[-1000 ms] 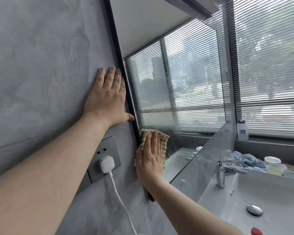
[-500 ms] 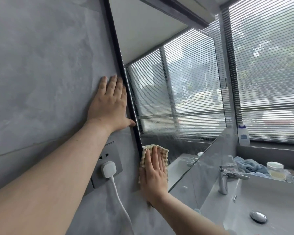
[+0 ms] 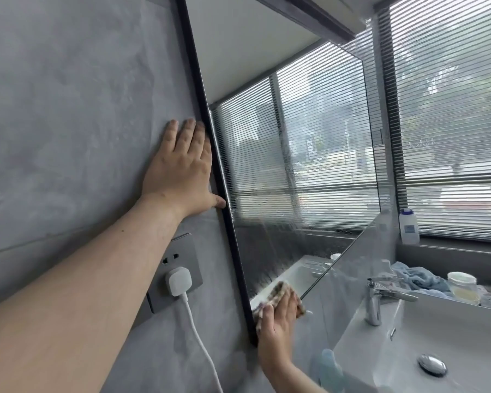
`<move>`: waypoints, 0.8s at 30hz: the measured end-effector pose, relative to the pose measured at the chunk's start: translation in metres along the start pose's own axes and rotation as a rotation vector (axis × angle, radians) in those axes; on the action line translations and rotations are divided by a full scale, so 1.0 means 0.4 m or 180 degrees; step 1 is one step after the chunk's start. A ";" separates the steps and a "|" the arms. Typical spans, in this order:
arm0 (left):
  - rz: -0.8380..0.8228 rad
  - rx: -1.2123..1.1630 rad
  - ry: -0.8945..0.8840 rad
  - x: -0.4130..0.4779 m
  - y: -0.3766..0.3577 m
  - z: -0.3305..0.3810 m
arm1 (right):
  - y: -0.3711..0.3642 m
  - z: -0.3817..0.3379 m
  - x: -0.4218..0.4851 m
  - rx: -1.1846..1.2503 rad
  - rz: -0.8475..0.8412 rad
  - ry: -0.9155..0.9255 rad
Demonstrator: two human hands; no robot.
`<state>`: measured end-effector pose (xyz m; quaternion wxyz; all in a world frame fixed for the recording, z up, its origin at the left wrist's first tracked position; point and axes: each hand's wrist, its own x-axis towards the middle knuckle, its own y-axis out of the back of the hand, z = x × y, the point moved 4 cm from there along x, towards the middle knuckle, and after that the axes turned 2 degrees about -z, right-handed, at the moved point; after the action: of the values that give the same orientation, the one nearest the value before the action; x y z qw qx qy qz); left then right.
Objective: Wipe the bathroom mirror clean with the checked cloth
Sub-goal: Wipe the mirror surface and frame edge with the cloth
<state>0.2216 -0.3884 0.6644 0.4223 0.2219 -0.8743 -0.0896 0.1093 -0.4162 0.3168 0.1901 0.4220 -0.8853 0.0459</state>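
The black-framed mirror (image 3: 309, 154) hangs on the grey wall and reflects window blinds. Wet streaks show on its lower glass. My right hand (image 3: 278, 321) presses the checked beige cloth (image 3: 277, 290) flat against the mirror's bottom left corner, fingers straight; most of the cloth is hidden under the hand. My left hand (image 3: 182, 171) lies flat on the wall beside the mirror's left frame, its thumb touching the frame.
A wall socket (image 3: 179, 256) with a white plug (image 3: 178, 280) and cable sits under my left forearm. At the right are a white basin (image 3: 437, 330), a chrome tap (image 3: 380, 296), a blue towel (image 3: 420, 279), a jar (image 3: 464, 287) and a white bottle (image 3: 408, 226).
My right hand slid the cloth down the mirror's left side to its bottom corner. My left hand stayed on the wall. The camera view tilted upward slightly.
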 end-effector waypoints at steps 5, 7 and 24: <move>-0.0004 -0.0026 0.0004 0.003 0.001 0.000 | -0.008 0.025 -0.005 0.0054 -0.0074 -0.0268; -0.0004 -0.0039 0.0013 0.003 -0.001 0.000 | -0.006 0.015 0.014 0.0021 -0.0024 -0.0344; -0.0035 -0.0020 0.0041 0.005 -0.003 0.000 | 0.065 -0.424 0.276 -0.1036 -0.0157 0.1474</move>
<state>0.2210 -0.3905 0.6653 0.4281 0.2260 -0.8700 -0.0934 0.0766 -0.4391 0.5168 0.4536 0.3856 -0.8035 -0.0062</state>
